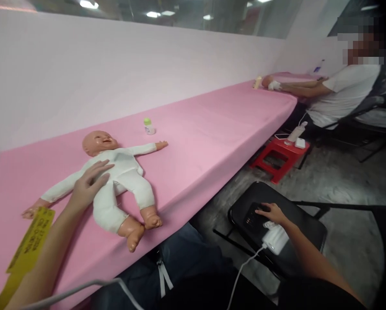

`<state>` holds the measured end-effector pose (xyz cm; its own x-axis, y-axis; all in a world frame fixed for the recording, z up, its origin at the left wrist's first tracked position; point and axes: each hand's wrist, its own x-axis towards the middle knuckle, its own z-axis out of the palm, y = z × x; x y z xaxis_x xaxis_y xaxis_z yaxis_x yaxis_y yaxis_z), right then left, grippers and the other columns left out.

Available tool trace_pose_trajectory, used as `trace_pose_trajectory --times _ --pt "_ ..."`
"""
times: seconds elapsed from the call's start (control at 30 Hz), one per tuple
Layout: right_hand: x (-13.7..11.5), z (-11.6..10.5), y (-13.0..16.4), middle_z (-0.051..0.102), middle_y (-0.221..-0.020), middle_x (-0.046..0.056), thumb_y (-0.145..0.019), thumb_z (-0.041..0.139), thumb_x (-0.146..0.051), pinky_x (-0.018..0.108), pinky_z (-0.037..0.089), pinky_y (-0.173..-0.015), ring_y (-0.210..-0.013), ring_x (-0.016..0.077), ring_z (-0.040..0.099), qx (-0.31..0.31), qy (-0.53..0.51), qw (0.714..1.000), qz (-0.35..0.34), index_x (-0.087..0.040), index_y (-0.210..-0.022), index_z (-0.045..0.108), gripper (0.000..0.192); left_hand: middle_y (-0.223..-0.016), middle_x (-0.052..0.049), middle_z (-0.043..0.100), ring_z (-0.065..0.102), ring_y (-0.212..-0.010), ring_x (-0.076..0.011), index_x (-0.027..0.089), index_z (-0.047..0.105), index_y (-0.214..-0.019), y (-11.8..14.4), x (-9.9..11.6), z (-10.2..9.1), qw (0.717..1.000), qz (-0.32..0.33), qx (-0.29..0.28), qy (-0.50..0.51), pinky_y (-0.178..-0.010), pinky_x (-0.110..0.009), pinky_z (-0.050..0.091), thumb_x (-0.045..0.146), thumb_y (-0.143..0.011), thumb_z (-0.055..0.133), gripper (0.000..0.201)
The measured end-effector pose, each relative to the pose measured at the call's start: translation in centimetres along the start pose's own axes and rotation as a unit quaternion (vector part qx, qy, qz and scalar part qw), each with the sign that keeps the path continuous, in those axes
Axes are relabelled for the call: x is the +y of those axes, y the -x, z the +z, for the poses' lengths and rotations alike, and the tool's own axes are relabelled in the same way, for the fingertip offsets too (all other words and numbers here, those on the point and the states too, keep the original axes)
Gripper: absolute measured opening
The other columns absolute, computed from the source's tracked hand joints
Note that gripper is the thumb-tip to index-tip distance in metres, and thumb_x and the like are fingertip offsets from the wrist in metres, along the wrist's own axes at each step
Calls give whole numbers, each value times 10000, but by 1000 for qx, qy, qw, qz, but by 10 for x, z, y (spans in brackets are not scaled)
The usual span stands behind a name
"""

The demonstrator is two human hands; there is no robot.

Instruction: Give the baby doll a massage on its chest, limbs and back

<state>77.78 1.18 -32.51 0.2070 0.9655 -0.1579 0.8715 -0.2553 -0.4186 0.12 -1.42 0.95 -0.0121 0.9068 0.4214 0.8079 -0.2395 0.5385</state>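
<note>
A baby doll point(125, 168) with a white cloth body lies face up on the pink-covered table point(209, 133). My left hand point(91, 183) rests on the doll's torso, its fingers stretched out. To my right, my right hand point(273, 213) reaches down to a black chair seat point(306, 232). Its extended fingers touch a flat black device point(256, 214) with small lit marks, perhaps a phone. Just beside that hand sits a white box point(276, 239) with a cable point(244, 267) attached. A small bottle with a green cap point(148, 126) stands beyond the doll's outstretched arm.
A yellow wristband point(31, 241) hangs on my left forearm. Farther right, a person in a white shirt point(348, 90) sits with both arms on the table. A red stool point(273, 157) carries a bottle point(297, 132) and a white item point(300, 143). A white wall point(115, 69) borders the table.
</note>
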Motion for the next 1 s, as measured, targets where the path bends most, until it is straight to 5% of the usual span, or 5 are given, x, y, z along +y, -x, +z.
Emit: trace_pose_trajectory --times 0.2,0.4,0.7,0.9,1.0 --pt "19 11 9 673 -1187 148 -599 864 -564 437 503 -1078 -1161 342 664 -26 -5 999 -26 -179 -1313 693 829 -1550 -25 523 383 -1509 -268 246 656 -1344 -3 9 5 1000 0 13 11 -1287 -501 252 475 -1004 573 418" --pt "19 10 4 684 -1142 151 -897 581 -315 399 507 -1055 -1061 270 692 -11 -13 999 -31 -158 -1220 735 391 -1551 -5 524 395 -1502 -253 260 653 -1346 -3 12 9 1000 -1 16 13 -1289 -457 270 444 -1026 559 382" --pt "18 9 11 660 -1170 148 -717 837 -507 377 593 -867 -883 252 693 -25 -18 999 -21 -157 -1292 693 689 -1531 -19 546 408 -1493 -259 234 668 -1328 -2 24 15 999 -18 31 22 -1293 -462 271 416 -1022 573 368" --pt "19 4 11 672 -1137 131 -901 638 -327 381 533 -990 -996 250 688 -6 -11 1000 -27 -184 -1231 726 370 -1531 -31 546 409 -1494 -266 224 657 -1343 -4 20 16 1000 -17 23 11 -1293 -486 291 436 -1016 570 400" --pt "20 2 12 673 -1122 137 -901 660 -387 380 550 -945 -903 234 690 -6 -12 1000 -24 -160 -1225 728 401 -1547 -22 529 389 -1508 -279 246 642 -1361 -4 22 15 1000 -15 17 3 -1302 -520 266 492 -1018 537 435"
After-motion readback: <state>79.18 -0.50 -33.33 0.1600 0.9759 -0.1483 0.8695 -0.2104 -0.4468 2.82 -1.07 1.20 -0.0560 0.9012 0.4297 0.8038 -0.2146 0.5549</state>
